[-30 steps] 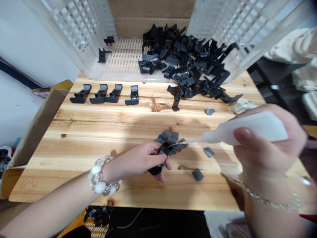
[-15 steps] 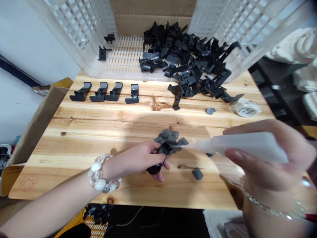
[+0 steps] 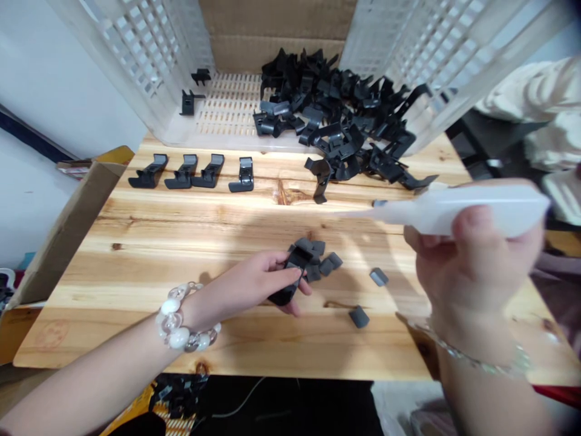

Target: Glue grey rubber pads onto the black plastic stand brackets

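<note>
My left hand (image 3: 254,284) is closed round a black plastic clip (image 3: 290,278), holding it against the wooden table (image 3: 181,224). A small heap of grey pads (image 3: 320,257) lies right beside that clip. My right hand (image 3: 467,266) grips a white squeeze bottle (image 3: 467,209) with a long thin nozzle pointing left, raised above the table and well clear of the clip. Two loose grey pads (image 3: 370,297) lie between my hands.
Several black clips (image 3: 190,172) stand in a row at the table's far left. A white slatted crate (image 3: 227,103) on its side spills a pile of black clips (image 3: 345,121) onto the table. A cardboard box (image 3: 68,218) sits at the left edge. A sleeve (image 3: 540,115) shows far right.
My right hand has lifted the bottle up and to the right, taking the nozzle tip away from the clip. My left hand stays on the clip.
</note>
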`<state>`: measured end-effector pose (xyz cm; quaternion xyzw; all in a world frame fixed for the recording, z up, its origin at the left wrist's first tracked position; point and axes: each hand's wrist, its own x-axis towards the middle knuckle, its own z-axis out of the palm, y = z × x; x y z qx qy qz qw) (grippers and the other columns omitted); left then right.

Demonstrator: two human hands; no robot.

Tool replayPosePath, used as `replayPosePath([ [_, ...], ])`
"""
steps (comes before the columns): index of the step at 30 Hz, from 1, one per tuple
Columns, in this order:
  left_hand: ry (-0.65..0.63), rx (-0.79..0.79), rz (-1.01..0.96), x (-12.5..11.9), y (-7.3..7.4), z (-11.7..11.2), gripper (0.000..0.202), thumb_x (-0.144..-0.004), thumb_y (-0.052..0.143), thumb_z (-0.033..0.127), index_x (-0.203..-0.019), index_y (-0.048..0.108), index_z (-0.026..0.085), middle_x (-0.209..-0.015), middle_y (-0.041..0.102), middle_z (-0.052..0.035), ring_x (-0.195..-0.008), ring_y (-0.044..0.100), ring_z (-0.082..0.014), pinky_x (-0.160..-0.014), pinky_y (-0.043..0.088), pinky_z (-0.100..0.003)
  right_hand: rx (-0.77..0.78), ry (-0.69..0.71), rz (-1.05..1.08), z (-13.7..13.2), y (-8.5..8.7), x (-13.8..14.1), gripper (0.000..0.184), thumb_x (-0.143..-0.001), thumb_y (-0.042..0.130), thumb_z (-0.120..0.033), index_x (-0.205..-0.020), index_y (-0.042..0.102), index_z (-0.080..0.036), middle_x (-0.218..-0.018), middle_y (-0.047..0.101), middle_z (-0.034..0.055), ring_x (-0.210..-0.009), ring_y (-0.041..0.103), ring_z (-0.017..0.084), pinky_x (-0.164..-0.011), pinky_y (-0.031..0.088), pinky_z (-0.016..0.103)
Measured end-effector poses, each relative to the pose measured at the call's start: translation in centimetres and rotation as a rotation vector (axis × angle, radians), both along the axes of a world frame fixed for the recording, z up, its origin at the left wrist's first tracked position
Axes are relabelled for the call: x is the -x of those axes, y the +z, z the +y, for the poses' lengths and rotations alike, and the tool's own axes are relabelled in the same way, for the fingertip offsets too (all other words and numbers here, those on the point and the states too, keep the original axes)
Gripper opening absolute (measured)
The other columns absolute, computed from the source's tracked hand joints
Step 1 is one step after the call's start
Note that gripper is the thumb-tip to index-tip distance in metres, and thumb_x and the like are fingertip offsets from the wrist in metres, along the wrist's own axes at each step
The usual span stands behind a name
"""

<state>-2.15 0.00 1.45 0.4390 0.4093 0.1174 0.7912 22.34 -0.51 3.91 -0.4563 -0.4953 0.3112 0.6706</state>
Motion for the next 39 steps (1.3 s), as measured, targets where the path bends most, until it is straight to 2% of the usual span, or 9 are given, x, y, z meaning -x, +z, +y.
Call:
replayPosePath([
  [3, 0.098, -0.056, -0.097, 0.0, -0.1, -0.1, 0.024, -0.092, 0.057, 0.036, -0.096, 0.062, 0.013, -0.093, 0.069, -0.0076, -0.076, 0.069, -0.0144, -0.077, 0.059, -0.032, 0.032, 0.083, 0.142, 0.5, -0.3, 1.0, 0.025, -0.078, 0.072, -0.030, -0.081, 0.049, -0.024, -0.062, 0.062, -0.0037, -0.040, 0.051, 0.011, -0.031, 0.028, 0.021],
  [7, 0.174, -0.087, -0.163, 0.0, -0.5, -0.3, 0.025, -0.092, 0.058, 0.039, -0.105, 0.059, 0.017, -0.097, 0.066, -0.0059, -0.084, 0.066, -0.0161, -0.076, 0.060, -0.035, 0.346, 0.333, 0.236, 0.1, -0.8, 2.7, 0.027, -0.076, 0.071, -0.022, -0.082, 0.044, -0.023, -0.082, 0.071, 0.0033, -0.057, 0.067, 0.018, -0.035, 0.030, 0.019],
  [11, 0.208, -0.147, -0.182, -0.2, -0.7, -0.5, 0.026, -0.091, 0.059, 0.039, -0.106, 0.058, 0.018, -0.098, 0.064, -0.0053, -0.090, 0.064, -0.0175, -0.076, 0.060, -0.035, 0.467, 0.505, 0.280, -0.5, -2.1, 4.2, 0.034, -0.071, 0.076, -0.015, -0.093, 0.051, -0.023, -0.079, 0.065, -0.0027, -0.059, 0.060, 0.012, -0.045, 0.044, 0.022],
  [14, 0.222, -0.167, -0.186, -0.3, -0.6, -0.6, 0.027, -0.091, 0.059, 0.038, -0.109, 0.057, 0.018, -0.099, 0.063, -0.0062, -0.096, 0.063, -0.0207, -0.078, 0.060, -0.038, 0.509, 0.566, 0.200, -0.8, -2.8, 4.9, 0.028, -0.075, 0.076, -0.021, -0.095, 0.056, -0.022, -0.072, 0.060, -0.0045, -0.057, 0.057, 0.011, -0.055, 0.049, 0.026],
  [18, 0.231, -0.172, -0.176, -0.4, -0.5, -0.7, 0.026, -0.091, 0.059, 0.035, -0.111, 0.056, 0.019, -0.098, 0.063, -0.0058, -0.094, 0.063, -0.0205, -0.076, 0.061, -0.037, 0.588, 0.537, 0.040, -1.2, -2.9, 5.5, 0.023, -0.071, 0.079, -0.026, -0.078, 0.058, -0.020, -0.068, 0.060, -0.0025, -0.063, 0.060, 0.014, -0.059, 0.049, 0.027],
  [26, 0.205, -0.108, -0.206, -0.6, -1.2, -0.9, 0.032, -0.092, 0.058, 0.040, -0.119, 0.060, 0.024, -0.105, 0.060, -0.0057, -0.098, 0.061, -0.0204, -0.077, 0.061, -0.039, 0.543, 0.463, -0.288, -1.3, -2.4, 5.7, 0.017, -0.074, 0.075, -0.031, -0.080, 0.066, -0.019, -0.082, 0.064, 0.0037, -0.079, 0.062, 0.020, -0.068, 0.050, 0.034],
  [31, 0.213, -0.050, -0.202, -0.7, -0.8, -1.0, 0.033, -0.092, 0.058, 0.038, -0.120, 0.059, 0.020, -0.105, 0.062, -0.0078, -0.098, 0.063, -0.0217, -0.079, 0.060, -0.039, 0.539, 0.409, -0.229, -1.4, -2.6, 5.6, 0.016, -0.077, 0.073, -0.031, -0.078, 0.063, -0.018, -0.075, 0.061, 0.0014, -0.068, 0.060, 0.016, -0.063, 0.048, 0.030],
  [35, 0.199, -0.008, -0.239, -0.6, -0.7, -1.1, 0.027, -0.092, 0.058, 0.029, -0.116, 0.058, 0.019, -0.101, 0.064, -0.0071, -0.088, 0.067, -0.0181, -0.079, 0.059, -0.037, 0.482, 0.287, -0.091, -1.3, -3.1, 5.3, 0.019, -0.075, 0.076, -0.032, -0.080, 0.062, -0.019, -0.085, 0.063, 0.0004, -0.061, 0.055, 0.010, -0.057, 0.046, 0.024],
  [39, 0.179, 0.029, -0.281, -0.7, -0.6, -1.2, 0.022, -0.092, 0.055, 0.024, -0.114, 0.057, 0.018, -0.107, 0.064, -0.0083, -0.086, 0.068, -0.0168, -0.083, 0.058, -0.039, 0.536, 0.281, -0.009, -1.2, -3.3, 5.5, 0.023, -0.074, 0.077, -0.035, -0.082, 0.062, -0.018, -0.087, 0.066, 0.0014, -0.055, 0.052, 0.008, -0.053, 0.045, 0.023],
])
